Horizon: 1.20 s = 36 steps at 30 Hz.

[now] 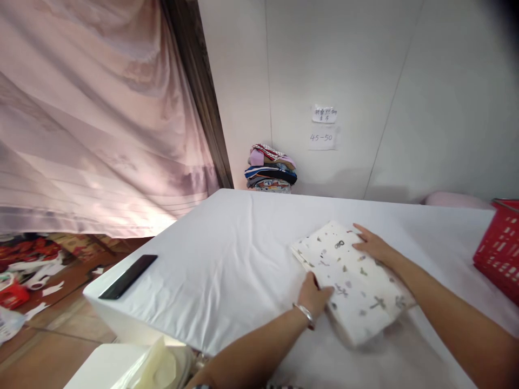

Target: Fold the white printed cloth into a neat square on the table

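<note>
A folded white cloth (352, 281) with small printed plants and figures lies at a slant over the right half of the table, its near edge slightly blurred and seemingly raised. At its left edge, my left hand (314, 296) grips it, thumb on top and fingers partly hidden at the side. A silver bracelet (305, 315) circles that wrist. My right hand (375, 247) is on the far right edge of the cloth, thumb on the upper face and index finger stretched along the rim; its other fingers are hidden.
A white-covered table (227, 259) carries a black phone-like slab (128, 276) at its left corner. Folded clothes (271, 170) are stacked beyond the far edge. A red basket (500, 251) stands at right. Pink curtain (101, 119) hangs left; a white stool-like surface (109, 367) is in front.
</note>
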Tool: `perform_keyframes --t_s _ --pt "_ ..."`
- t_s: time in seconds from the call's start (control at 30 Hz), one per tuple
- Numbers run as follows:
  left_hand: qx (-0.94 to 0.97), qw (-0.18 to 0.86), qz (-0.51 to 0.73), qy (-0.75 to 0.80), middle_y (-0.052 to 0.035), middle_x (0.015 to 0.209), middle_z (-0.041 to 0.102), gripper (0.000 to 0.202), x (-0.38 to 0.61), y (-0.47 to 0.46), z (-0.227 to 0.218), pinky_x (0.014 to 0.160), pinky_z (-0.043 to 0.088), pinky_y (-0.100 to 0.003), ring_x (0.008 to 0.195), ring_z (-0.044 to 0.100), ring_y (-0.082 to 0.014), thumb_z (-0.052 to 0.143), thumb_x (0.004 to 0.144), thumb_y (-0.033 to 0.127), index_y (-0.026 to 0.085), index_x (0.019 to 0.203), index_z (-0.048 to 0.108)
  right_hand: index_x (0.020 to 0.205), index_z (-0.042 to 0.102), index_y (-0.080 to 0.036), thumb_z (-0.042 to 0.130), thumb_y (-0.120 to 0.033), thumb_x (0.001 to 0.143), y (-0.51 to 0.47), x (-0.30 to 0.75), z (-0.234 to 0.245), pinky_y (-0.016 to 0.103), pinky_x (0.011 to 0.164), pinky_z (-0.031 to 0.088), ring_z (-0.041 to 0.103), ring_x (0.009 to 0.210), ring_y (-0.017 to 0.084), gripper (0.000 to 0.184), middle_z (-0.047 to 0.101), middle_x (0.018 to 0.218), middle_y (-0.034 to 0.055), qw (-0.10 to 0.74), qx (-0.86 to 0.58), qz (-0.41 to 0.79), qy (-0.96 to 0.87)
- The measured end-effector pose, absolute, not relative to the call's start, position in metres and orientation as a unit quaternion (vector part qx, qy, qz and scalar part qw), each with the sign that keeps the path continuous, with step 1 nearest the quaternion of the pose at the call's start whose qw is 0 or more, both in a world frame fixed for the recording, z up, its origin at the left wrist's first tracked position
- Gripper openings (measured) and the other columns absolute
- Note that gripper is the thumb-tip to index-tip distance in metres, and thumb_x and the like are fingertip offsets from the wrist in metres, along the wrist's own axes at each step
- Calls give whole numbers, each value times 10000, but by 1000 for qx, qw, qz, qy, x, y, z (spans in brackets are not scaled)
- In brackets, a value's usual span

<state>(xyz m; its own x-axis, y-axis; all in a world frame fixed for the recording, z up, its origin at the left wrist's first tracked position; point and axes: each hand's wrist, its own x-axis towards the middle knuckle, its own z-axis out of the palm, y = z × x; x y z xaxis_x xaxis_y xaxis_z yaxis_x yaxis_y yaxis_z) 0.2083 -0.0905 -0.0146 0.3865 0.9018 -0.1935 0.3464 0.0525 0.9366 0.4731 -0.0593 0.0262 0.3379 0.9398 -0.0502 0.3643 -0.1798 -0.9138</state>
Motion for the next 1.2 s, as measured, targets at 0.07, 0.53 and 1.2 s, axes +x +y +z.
perform_keyframes --t_s 0.07,0.53,1.2 --pt "618 630 217 417 -56 986 631 469 221 -112 -18 551 476 -234 669 603 -128 656 632 215 180 1072 497 1322 431 -182 629 -146 582 -41 479 42 392 869 448 562 1031 277 767 536 1254 119 403 -732 238 -495" --pt "709 355 307 527 -4 768 617 145 169 -1 -16 716 446 -232 728 574 -119 520 747 149 191 869 586 1118 613 -243 504 -382 787 -109 356 1 389 979 380 524 1100 227 375 591 1185 33 344 -669 286 -594" --pt "730 433 326 417 6 879 650 257 168 9 -28 691 453 -218 703 561 -100 471 733 115 198 934 608 924 614 -224 376 -327 876 -64 310 16 293 732 380 537 874 193 264 597 892 42 177 -696 115 -686"
